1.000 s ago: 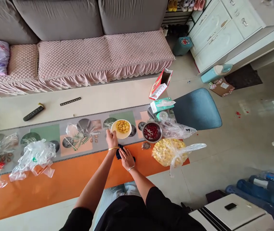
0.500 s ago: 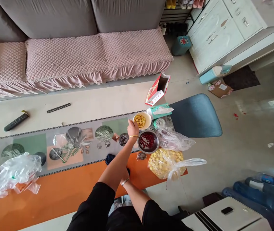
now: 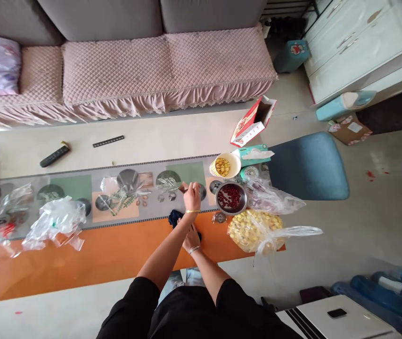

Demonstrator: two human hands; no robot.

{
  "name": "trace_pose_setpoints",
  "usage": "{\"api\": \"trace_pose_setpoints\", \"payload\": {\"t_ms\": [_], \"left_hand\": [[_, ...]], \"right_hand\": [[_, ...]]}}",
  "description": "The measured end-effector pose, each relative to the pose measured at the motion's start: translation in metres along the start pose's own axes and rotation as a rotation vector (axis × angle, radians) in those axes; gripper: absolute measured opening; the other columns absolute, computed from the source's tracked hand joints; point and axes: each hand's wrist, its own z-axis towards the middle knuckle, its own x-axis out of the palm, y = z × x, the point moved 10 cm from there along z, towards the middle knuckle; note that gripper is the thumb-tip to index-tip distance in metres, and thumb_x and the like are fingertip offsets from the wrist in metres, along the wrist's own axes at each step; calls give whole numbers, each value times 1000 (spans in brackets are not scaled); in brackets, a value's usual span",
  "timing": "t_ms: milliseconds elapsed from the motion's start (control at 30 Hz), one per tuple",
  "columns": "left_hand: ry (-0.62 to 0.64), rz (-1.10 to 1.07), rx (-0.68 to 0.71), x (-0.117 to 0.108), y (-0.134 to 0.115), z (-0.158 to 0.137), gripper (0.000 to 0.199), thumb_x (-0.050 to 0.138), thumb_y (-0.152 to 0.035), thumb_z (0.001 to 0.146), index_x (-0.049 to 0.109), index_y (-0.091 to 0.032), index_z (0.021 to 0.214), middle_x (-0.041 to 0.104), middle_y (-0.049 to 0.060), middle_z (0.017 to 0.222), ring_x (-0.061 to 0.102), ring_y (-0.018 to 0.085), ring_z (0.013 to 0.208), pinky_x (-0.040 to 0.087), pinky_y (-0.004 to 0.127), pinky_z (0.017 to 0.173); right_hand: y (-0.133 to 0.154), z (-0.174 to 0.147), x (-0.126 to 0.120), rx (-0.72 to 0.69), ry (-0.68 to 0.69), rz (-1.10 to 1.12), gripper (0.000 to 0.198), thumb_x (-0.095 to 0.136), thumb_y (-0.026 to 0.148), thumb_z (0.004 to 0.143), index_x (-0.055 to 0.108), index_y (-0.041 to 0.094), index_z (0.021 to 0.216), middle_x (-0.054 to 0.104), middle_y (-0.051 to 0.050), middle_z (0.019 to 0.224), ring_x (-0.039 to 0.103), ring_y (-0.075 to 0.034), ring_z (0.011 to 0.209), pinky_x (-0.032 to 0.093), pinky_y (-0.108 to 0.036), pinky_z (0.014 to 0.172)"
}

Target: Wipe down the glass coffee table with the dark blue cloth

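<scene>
My left hand is above the patterned table runner, left of the paper cup and the metal bowl. Its fingers are curled together, and whatever they may hold cannot be made out. Below it, my right hand lies with fingers stretched over a dark blue crumpled cloth on the orange tabletop. To the right stands a paper cup with yellow flakes or popcorn-like pieces inside. Beside it is a metal bowl with dark red bits, and a tied clear bag of yellow pieces.
A green tissue box, a round tub and a clear plastic bag sit at the right end. Crumpled plastic bags lie on the left. A red paper bag, remote and blue chair are farther out.
My left hand has moved left, off the paper cup, which now stands alone. My right hand has come into view on the blue cloth. The camera view has shifted left.
</scene>
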Motion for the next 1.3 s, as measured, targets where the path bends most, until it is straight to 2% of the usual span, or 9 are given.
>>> {"api": "trace_pose_setpoints", "payload": {"t_ms": [133, 267, 400, 500, 667, 867, 1067, 1167, 1300], "left_hand": [[72, 111, -62, -71, 111, -85, 38, 28, -35, 102, 64, -24, 95, 65, 4, 81, 62, 18, 74, 45, 28, 72], [-75, 241, -34, -174, 223, -172, 32, 40, -29, 96, 68, -23, 111, 67, 11, 113, 62, 24, 110, 48, 38, 96], [-342, 373, -171, -275, 321, -224, 43, 40, -24, 94, 59, -22, 133, 53, 14, 146, 44, 27, 140, 31, 48, 117], [-498, 415, -276, -319, 365, -235, 51, 34, -24, 97, 48, -21, 146, 40, 12, 158, 29, 24, 150, 17, 47, 123], [-623, 423, -298, -330, 383, -231, 54, 32, -23, 98, 40, -21, 152, 37, 14, 159, 24, 23, 152, 9, 50, 124], [-579, 412, -271, -324, 378, -229, 57, 36, -21, 96, 39, -18, 153, 34, 14, 161, 20, 25, 154, 6, 51, 124], [-581, 433, -292, -325, 382, -229, 59, 35, -19, 94, 39, -18, 153, 33, 12, 162, 20, 23, 154, 4, 49, 125], [-589, 462, -271, -325, 383, -229, 59, 34, -18, 94, 40, -16, 152, 33, 13, 162, 20, 22, 153, 3, 47, 125], [-597, 458, -248, -325, 383, -230, 58, 34, -21, 95, 39, -16, 153, 32, 13, 162, 19, 22, 154, 2, 47, 125]], "right_hand": [[8, -1, -3, -40, -3, -86, 56, 43, 12, 93, 48, 15, 149, 54, -11, 148, 37, -29, 147, 31, -50, 122], [10, -1, -8, -39, 14, -134, 63, 42, 13, 93, 35, 16, 156, 41, -7, 159, 27, -27, 152, 27, -49, 124], [12, 0, -7, -2, 2, -183, 63, 39, 11, 92, 36, 16, 155, 38, -7, 160, 25, -26, 152, 24, -48, 126], [16, 2, -7, 140, -95, -212, 62, 34, 11, 94, 34, 15, 156, 37, -8, 161, 23, -25, 153, 23, -49, 126], [50, 1, 11, 416, -296, -171, 66, 31, 13, 94, 22, 12, 160, 27, -13, 164, 15, -30, 154, 24, -56, 123], [146, 29, 66, 393, -256, -78, 67, 31, 11, 94, 21, 9, 160, 25, -14, 165, 11, -31, 155, 20, -57, 124], [228, 77, 103, 397, -233, 43, 68, 33, 8, 92, 20, 7, 159, 21, -16, 166, 7, -31, 156, 18, -59, 124], [242, 98, 112, 339, -168, 43, 68, 35, 7, 91, 24, 4, 158, 20, -14, 166, 7, -30, 156, 18, -53, 126], [219, 108, 98, 38, -33, 9, 67, 33, 4, 91, 31, 10, 157, 27, -6, 165, 13, -24, 156, 18, -45, 128]]}}
